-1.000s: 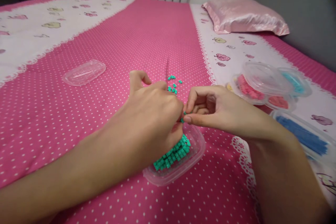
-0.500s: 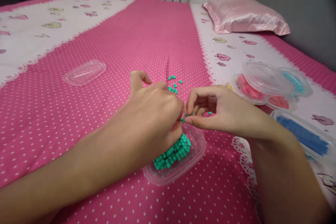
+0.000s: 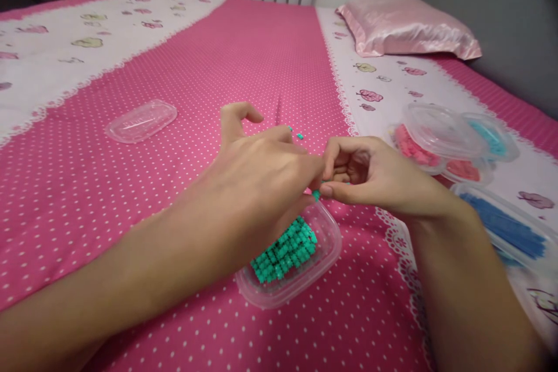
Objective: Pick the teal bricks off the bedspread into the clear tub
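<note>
Small green plastic pieces (image 3: 316, 194) show between my two hands' fingertips, just above a clear plastic tub (image 3: 333, 244). My left hand (image 3: 265, 177) reaches across the tub, thumb and forefinger pinched on them, little finger raised and curled. From the right, my right hand (image 3: 370, 177) meets it with thumb and forefinger closed at the same pieces; its other fingers curl loosely. Exactly how the pieces sit in the fingers is hidden. Inside the tub lies a block of many linked green pieces (image 3: 288, 250), partly covered by my left hand.
Loose green pieces (image 3: 300, 136) lie on the pink dotted bedspread (image 3: 196, 81) beyond my hands. A clear lid (image 3: 142, 121) rests at the left. Tubs of red pieces (image 3: 414, 145) and blue pieces (image 3: 501, 224) stand at the right. A pink pillow (image 3: 410, 26) lies at the back.
Both hands have moved slightly right and away together, still pinched at the green pieces. My left hand now covers most of the loose pieces behind it. The tub has stayed put.
</note>
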Available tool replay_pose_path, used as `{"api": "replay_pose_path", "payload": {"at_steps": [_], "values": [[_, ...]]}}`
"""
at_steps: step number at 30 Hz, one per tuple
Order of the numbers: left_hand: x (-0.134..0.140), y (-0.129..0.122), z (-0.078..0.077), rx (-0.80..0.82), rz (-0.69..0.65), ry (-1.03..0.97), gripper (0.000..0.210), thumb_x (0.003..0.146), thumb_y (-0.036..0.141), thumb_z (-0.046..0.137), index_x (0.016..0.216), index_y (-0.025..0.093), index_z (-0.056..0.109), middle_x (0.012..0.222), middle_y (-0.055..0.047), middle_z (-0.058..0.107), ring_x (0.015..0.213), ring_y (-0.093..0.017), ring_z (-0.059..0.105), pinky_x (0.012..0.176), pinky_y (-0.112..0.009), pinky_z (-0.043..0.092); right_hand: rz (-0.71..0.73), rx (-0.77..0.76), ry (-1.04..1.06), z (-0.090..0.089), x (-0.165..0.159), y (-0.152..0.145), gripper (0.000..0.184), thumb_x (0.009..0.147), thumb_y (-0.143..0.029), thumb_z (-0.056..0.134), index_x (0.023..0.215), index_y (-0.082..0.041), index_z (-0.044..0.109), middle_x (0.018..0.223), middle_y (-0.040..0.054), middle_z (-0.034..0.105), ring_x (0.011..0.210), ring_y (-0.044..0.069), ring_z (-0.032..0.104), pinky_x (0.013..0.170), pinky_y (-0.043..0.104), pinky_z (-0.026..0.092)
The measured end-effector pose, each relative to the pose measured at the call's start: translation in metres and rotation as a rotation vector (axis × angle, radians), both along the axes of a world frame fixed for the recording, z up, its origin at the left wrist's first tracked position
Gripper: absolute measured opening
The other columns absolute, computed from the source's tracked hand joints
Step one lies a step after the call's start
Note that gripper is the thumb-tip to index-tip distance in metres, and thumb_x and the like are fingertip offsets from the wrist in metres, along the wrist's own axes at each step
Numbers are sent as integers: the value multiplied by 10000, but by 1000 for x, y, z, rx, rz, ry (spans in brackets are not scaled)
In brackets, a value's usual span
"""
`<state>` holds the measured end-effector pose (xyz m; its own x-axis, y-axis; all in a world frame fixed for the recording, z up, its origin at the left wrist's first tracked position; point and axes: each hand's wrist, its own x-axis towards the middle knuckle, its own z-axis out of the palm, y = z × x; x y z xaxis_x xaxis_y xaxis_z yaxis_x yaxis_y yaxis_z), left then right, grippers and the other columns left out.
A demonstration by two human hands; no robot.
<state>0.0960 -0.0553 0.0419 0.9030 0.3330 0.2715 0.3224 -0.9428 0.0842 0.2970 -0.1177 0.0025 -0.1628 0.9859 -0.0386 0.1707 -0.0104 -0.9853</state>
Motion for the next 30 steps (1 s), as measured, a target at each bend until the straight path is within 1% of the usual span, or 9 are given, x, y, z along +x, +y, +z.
{"api": "replay_pose_path", "payload": {"at_steps": [4, 7, 10, 13, 18, 21, 25, 30], "values": [[1, 0, -1, 14, 3, 20, 162, 832, 126, 538, 755, 193, 665, 707, 8, 674, 762, -177, 610, 1067, -536, 314, 21, -5, 35, -3, 2, 2, 268, 688, -132, 859, 758, -209, 611, 677, -53, 598, 620, 83, 502, 547, 208, 370], [-2, 1, -4, 33, -37, -33, 155, 840, 140, 542, 751, 185, 660, 701, 7, 659, 749, -178, 604, 1071, -563, 287, 37, -7, 57, -5, 3, 4, 279, 672, -122, 871, 768, -202, 622, 698, -47, 628, 644, 86, 541, 568, 201, 398], [-6, 3, -7, 40, -93, -63, 163, 841, 153, 534, 724, 179, 645, 674, 10, 627, 737, -174, 592, 1072, -537, 303, 62, -22, 72, -4, 4, 4, 273, 670, -106, 873, 773, -197, 637, 729, -40, 666, 681, 88, 585, 607, 195, 436], [-8, 6, -7, 26, -134, -15, 185, 843, 174, 531, 689, 184, 633, 661, 1, 598, 766, -176, 579, 1084, -484, 334, 75, -25, 78, -2, 4, 3, 259, 676, -99, 872, 773, -193, 651, 734, -41, 682, 688, 84, 606, 612, 187, 451], [-5, 8, -8, 55, -238, 95, 180, 798, 111, 529, 648, 183, 599, 613, 9, 569, 855, -180, 575, 1125, -463, 297, 8, 17, 79, -1, 4, 3, 229, 686, -101, 869, 748, -192, 668, 706, -61, 660, 665, 59, 596, 598, 164, 452], [-4, 5, -14, 56, -262, 139, 174, 770, 101, 557, 619, 185, 582, 624, 9, 602, 858, -181, 585, 1127, -472, 275, 19, 21, 78, -1, 3, 3, 225, 696, -98, 864, 764, -197, 674, 727, -60, 673, 695, 59, 614, 620, 161, 461], [-5, 1, -25, 37, -310, 141, 203, 797, 129, 588, 605, 193, 577, 660, 12, 638, 828, -181, 567, 1109, -510, 222, 26, 31, 59, -1, 2, 3, 211, 713, -107, 855, 777, -200, 676, 738, -60, 676, 689, 58, 609, 607, 167, 454], [-8, -3, -33, 63, -329, 207, 214, 816, 107, 582, 624, 203, 567, 663, 14, 621, 786, -192, 533, 1040, -504, 268, 25, 50, 32, -1, 3, 4, 211, 711, -127, 860, 779, -201, 674, 722, -65, 657, 653, 55, 581, 583, 181, 441]]}}
